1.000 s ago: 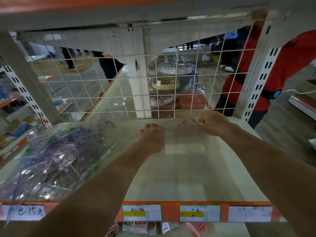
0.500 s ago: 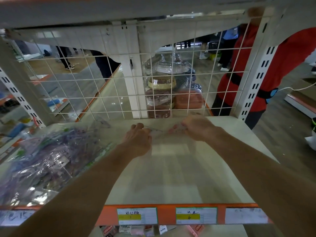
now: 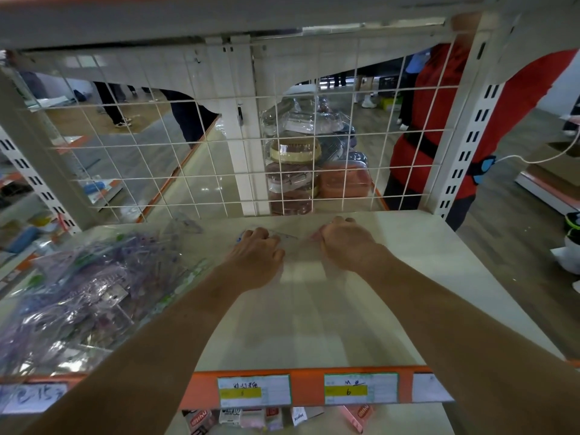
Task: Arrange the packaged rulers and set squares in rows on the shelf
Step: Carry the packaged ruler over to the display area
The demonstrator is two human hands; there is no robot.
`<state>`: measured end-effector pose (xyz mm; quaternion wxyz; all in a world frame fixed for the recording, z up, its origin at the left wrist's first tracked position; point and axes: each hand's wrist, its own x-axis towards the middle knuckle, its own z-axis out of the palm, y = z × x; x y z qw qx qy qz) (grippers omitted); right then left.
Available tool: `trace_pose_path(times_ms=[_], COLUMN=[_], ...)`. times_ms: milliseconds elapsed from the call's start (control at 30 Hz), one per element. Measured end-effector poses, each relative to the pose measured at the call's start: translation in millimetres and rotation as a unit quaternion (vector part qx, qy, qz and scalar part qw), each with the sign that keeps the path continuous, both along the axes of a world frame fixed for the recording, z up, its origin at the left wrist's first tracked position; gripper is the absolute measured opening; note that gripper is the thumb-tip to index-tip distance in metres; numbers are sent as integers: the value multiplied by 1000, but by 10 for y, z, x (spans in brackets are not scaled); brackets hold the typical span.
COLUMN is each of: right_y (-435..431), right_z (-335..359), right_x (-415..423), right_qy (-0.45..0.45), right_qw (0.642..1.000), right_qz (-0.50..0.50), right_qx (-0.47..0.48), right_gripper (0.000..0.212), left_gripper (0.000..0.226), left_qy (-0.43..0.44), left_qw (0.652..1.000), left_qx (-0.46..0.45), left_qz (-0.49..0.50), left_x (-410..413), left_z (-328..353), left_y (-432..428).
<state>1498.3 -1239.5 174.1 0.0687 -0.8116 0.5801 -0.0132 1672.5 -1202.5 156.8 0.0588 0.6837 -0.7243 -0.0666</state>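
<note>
Reaching into the middle of the frame, both hands gripped one clear packaged set square at the back of the shelf. The left hand curled over its left end and the right hand over the right end. A pile of packaged rulers sat lower left, pretty blurry tbh.

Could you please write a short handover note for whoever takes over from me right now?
Hands: the left hand and right hand both grip one clear packet at the back of the shelf, by the wire grid. Whether it touches the shelf is unclear.
Stock: a jumbled pile of packets lies on the shelf's left side.
Done: no finished row shows.
Left: set this packet down, then lay the pile out in rows.
</note>
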Motion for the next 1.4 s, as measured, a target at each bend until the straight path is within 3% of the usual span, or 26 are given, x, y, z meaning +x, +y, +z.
trace_pose_path(times_ms=[333,667,900,1033,1400], right_y=[91,140,154,186,518], right_z=[-102,-176,-115,26,508], right_x=[141,159,170,159,581], right_qy=[63,34,28,14,-7], right_qw=[997,998,999,1000,992], right_qz=[-35,-37,-41,-25,99], right_qx=[-22,-42,-8,4,-72], right_gripper=[40,42,45,41,34], left_gripper=[38,51,40,45,35], left_qy=[-11,16,23,-1,-62], left_qw=[1000,1000,999,1000,995], left_qx=[1,-19,-38,-5,-59], left_qz=[-2,16,11,15,52], left_x=[-8,-19,-25,-16,315], left_z=[-4,-127,-105,-22,465], left_y=[35,83,81,81,452])
